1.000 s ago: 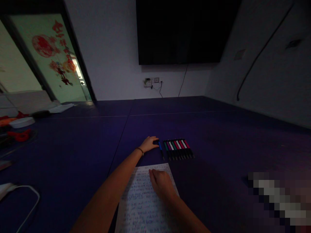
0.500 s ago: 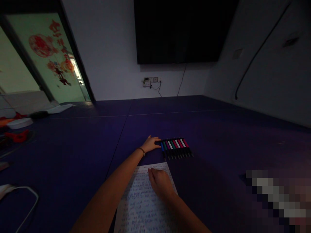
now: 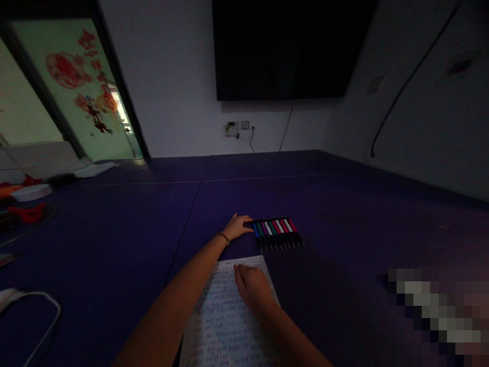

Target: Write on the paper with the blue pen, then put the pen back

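My left hand (image 3: 237, 227) reaches forward over the purple surface, its fingers stretched out and its thumb apart from them. Their tips are at the left end of a row of pens (image 3: 278, 233), by the blue pen (image 3: 256, 232). Whether they press on that pen I cannot tell. Several pens lie side by side, with blue, green, purple, white and pink barrels and dark lower parts. My right hand (image 3: 252, 286) rests closed on a sheet of handwritten paper (image 3: 221, 326); no object shows in it, and its palm side is hidden.
A white cable (image 3: 51, 300) curves at the lower left. Red scissors-like handles (image 3: 28, 213) and a white round item (image 3: 32, 192) lie at the far left. A pixelated patch covers the lower right. A dark screen (image 3: 290, 51) hangs on the wall ahead.
Both hands stay nearly where they were. The thumb and fingers of my left hand look slightly shifted at the blue pen, and the view has moved a little.
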{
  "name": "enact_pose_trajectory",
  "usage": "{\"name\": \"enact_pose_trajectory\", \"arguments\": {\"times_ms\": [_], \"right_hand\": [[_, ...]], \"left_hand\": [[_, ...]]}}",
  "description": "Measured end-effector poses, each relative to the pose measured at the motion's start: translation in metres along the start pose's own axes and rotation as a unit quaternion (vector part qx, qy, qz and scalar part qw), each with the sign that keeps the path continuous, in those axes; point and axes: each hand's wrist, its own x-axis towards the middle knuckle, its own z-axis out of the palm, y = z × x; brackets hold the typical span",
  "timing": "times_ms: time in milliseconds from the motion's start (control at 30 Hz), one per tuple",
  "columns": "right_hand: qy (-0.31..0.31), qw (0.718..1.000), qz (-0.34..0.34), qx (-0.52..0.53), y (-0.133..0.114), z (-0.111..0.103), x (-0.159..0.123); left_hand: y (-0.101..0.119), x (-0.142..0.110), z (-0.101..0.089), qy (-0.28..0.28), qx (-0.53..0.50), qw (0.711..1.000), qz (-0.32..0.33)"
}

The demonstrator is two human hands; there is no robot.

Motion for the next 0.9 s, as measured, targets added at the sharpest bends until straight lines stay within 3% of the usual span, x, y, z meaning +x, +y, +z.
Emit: {"name": "enact_pose_trajectory", "arguments": {"times_ms": [900], "right_hand": [[-0.020, 0.999, 0.011, -0.024, -0.0005, -0.0017, -0.0008]], "left_hand": [[-0.0010, 0.0004, 0.0005, -0.046, 0.038, 0.998, -0.017]]}}
